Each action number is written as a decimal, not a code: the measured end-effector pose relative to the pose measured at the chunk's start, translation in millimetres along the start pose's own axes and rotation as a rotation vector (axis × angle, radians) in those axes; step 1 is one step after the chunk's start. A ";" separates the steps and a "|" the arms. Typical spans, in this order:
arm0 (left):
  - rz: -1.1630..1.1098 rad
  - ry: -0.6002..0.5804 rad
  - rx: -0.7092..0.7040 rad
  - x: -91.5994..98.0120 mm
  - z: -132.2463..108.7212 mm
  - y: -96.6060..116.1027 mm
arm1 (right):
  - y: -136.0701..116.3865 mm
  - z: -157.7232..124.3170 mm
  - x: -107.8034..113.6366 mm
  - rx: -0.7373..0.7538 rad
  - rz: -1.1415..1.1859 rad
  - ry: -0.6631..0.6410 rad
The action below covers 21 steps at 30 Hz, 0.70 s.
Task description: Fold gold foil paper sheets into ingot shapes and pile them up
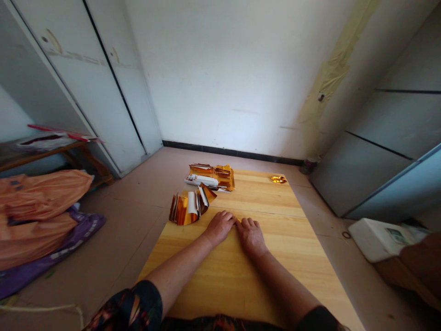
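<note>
Note left hand [219,228] and right hand [252,236] close together on wooden table [292,239], at small gold-looking piece [235,221], mostly hidden; see fingers [225,215] curled, cannot tell whether clamped; see nearer paper stack [191,207] and farther paper stack [203,180] beyond, too crowded to count.

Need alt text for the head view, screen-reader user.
A person's left hand and right hand work close together at a small gold-coloured piece, mostly hidden, on a wood-grain table. Farther back on the left are a fanned bundle and a second bundle of gold and white sheets; a shiny gold item lies near the far right corner.
</note>
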<state>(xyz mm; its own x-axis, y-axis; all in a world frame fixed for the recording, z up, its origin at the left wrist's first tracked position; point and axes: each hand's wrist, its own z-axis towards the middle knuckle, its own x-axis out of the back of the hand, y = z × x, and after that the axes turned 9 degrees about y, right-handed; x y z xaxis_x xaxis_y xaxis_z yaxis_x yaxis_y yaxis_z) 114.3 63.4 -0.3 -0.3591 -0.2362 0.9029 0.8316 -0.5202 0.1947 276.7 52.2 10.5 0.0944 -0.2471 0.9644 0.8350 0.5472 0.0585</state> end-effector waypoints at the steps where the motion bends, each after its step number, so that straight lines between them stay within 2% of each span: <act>1: 0.000 -0.011 0.020 -0.1 0.9 0.5 | -0.4 0.7 -1.2 -0.009 -0.001 -0.006; 8: -0.117 -0.008 0.122 0.2 1.8 2.4 | -3.2 5.1 -5.6 -0.052 -0.005 -0.023; 16: -0.143 0.001 0.035 5.1 -8.9 -6.2 | 9.2 11.7 -1.1 -0.038 0.048 -0.037; 21: -0.138 -0.003 0.030 8.6 -5.4 -8.1 | 17.5 19.8 1.2 0.010 0.062 -0.052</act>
<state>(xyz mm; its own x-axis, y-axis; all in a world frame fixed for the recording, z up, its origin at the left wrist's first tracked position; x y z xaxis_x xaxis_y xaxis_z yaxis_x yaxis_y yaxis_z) 102.2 61.2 3.8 -0.4701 -0.1614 0.8677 0.7865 -0.5228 0.3289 280.7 77.3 17.9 0.1172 -0.1713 0.9782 0.8231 0.5680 0.0009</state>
